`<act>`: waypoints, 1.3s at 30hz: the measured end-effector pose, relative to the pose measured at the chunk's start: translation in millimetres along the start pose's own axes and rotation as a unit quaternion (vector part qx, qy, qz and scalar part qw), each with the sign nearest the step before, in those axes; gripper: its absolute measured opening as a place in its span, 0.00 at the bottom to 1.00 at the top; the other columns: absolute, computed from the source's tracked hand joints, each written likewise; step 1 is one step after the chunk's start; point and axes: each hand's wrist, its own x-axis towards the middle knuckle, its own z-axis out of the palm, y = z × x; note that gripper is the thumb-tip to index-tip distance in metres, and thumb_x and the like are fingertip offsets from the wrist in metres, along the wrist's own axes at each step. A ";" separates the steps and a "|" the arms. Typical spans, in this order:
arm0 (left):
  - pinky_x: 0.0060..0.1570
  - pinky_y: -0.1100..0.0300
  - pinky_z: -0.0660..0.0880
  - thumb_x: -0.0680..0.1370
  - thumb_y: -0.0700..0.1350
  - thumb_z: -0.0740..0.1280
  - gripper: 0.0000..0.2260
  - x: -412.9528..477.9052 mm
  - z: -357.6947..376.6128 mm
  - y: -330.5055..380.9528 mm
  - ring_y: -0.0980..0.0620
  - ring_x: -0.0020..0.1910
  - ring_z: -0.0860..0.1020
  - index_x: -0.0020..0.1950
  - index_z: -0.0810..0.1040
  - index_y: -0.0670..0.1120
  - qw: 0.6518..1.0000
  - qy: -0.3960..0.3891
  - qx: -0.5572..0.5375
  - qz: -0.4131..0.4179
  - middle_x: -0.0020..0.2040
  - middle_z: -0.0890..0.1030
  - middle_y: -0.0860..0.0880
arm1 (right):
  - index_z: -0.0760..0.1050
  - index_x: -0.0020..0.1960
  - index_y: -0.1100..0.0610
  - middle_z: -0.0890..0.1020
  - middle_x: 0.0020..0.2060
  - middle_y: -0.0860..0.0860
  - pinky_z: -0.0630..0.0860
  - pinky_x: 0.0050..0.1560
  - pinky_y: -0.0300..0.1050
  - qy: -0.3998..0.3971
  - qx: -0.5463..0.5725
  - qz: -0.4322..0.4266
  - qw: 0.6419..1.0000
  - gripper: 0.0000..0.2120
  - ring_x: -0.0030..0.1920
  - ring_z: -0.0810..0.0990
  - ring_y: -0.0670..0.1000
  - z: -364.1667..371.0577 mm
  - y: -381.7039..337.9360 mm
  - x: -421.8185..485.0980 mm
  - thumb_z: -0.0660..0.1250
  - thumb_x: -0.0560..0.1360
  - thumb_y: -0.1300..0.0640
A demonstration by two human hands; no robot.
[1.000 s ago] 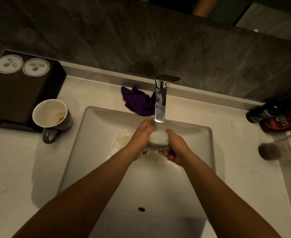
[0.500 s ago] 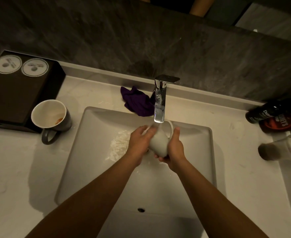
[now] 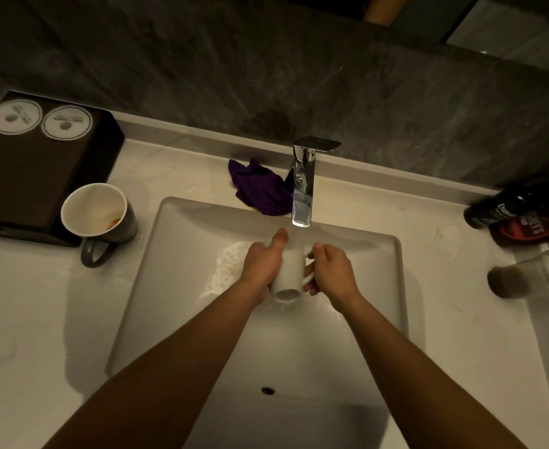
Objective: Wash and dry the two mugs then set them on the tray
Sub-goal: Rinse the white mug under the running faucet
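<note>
I hold a white mug (image 3: 288,273) on its side over the sink (image 3: 176,241), just below the chrome tap (image 3: 303,186). Its base points toward me. My left hand (image 3: 263,264) wraps the mug's left side, thumb up toward the spout. My right hand (image 3: 331,270) grips the handle on the right. Foam or splashing water lies in the basin to the left of my hands. A grey mug (image 3: 100,215) with a white, orange-stained inside stands upright on the counter left of the sink. The dark tray (image 3: 37,176) lies behind it at far left, with two round paper coasters.
A purple cloth (image 3: 260,189) is bunched on the counter behind the sink, left of the tap. Dark bottles (image 3: 519,215) lie at the right edge. A clear glass (image 3: 519,280) lies on its side below them. A dark stone wall rises behind the counter.
The white mug has turned from mouth-up under the spout to lying on its side, base toward me, and has come slightly nearer. Both hands shifted with it.
</note>
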 end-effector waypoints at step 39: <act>0.56 0.53 0.80 0.86 0.49 0.60 0.12 -63.5 -152.0 -18.7 0.51 0.53 0.83 0.58 0.82 0.48 0.968 0.107 0.109 0.199 0.53 0.85 0.50 | 0.80 0.52 0.49 0.84 0.46 0.46 0.76 0.46 0.36 0.030 0.002 -0.214 0.976 0.03 0.47 0.82 0.45 64.5 -10.6 -59.9 0.69 0.80 0.55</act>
